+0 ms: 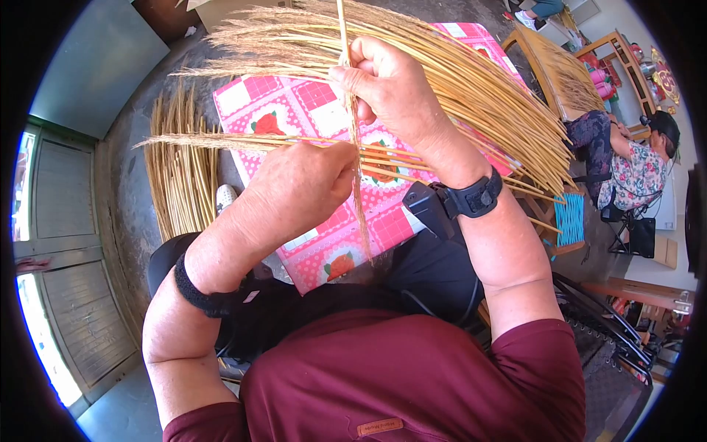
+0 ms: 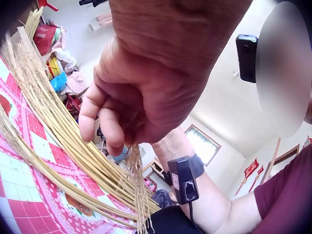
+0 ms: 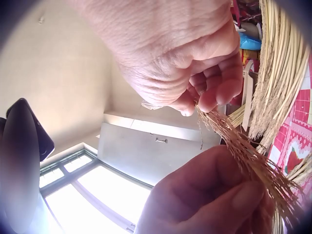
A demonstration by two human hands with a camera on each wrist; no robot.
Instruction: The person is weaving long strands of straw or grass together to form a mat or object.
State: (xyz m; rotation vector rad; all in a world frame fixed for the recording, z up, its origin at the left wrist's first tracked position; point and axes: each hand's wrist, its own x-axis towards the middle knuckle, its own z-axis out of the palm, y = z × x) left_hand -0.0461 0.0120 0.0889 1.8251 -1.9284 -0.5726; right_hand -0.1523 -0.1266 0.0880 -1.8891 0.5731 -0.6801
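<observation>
In the head view a seed-headed stalk (image 1: pixel 354 136) stands across the table cloth. My right hand (image 1: pixel 390 85) pinches it higher up between thumb and fingers; just below, my left hand (image 1: pixel 298 184) grips it with curled fingers. Thin strands (image 2: pixel 138 180) hang beneath my left hand (image 2: pixel 146 87) in the left wrist view. From the right wrist view, feathery strands (image 3: pixel 243 146) run from the fingertips of my right hand (image 3: pixel 190 58) down past my left hand (image 3: pixel 209 195), whose thumb and fingers pinch them. A few stalks (image 1: pixel 243 141) lie behind the left hand.
A large fan of long stalks (image 1: pixel 456 81) covers the far side of the pink patterned cloth (image 1: pixel 331 258). Another bundle (image 1: pixel 184 177) is on the floor at the left. A seated person (image 1: pixel 633 162) is at the right, beyond a blue woven stool (image 1: pixel 569 219).
</observation>
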